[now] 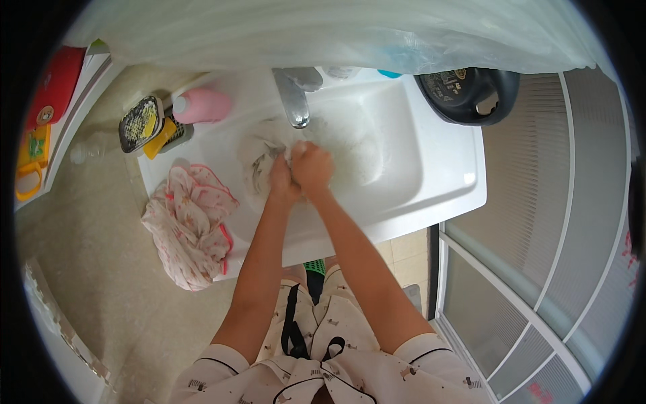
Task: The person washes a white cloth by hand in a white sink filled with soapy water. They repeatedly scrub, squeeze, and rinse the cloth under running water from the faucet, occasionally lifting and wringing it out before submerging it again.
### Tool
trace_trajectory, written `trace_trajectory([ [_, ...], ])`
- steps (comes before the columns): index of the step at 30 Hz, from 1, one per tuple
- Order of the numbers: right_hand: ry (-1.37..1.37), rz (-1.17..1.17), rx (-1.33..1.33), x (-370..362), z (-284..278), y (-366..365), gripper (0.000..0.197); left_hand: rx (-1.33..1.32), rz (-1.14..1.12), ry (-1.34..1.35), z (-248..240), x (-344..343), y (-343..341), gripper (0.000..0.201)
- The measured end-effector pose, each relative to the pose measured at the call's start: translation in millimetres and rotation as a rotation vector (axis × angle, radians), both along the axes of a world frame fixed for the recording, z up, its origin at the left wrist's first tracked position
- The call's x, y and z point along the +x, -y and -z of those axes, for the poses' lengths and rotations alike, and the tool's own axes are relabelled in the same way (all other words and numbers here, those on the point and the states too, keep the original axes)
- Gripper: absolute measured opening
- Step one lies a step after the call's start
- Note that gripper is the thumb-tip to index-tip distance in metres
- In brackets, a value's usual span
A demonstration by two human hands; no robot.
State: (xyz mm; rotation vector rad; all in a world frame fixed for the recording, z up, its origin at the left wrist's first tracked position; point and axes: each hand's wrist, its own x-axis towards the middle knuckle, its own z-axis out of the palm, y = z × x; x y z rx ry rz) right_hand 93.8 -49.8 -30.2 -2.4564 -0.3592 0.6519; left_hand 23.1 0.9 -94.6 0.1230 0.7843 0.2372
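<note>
In the white sink basin (387,161), a wet whitish garment or cloth with dark grey marks (258,168) lies bunched in cloudy water. My left hand (283,176) is closed on this cloth at its right side. Pressed close against it is my right hand (312,167), curled into a fist and a little blurred; part of the cloth seems to run into it, but its fingers hide most of what is inside. Just above both hands hangs the metal faucet spout (295,101).
A pink patterned garment with red trim (192,225) drapes over the sink's left edge. Behind it stand a pink bottle (202,106) and a brush with yellow bits (141,124). A black detergent jug (468,95) lies at the back right rim. A plastic sheet (336,34) hangs overhead.
</note>
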Motion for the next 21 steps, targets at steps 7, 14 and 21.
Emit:
trace_trajectory([
  [7,0.120,0.284,0.047,55,30,38,0.054,0.124,0.017,-0.191,-43,-25,-3,0.044],
  [14,0.215,-0.007,0.624,-49,10,24,0.022,0.017,0.057,0.001,-28,-25,-19,0.046],
  [21,0.149,0.022,0.155,-40,-9,-1,0.034,0.102,0.094,-0.073,-1,-36,-14,0.048],
])
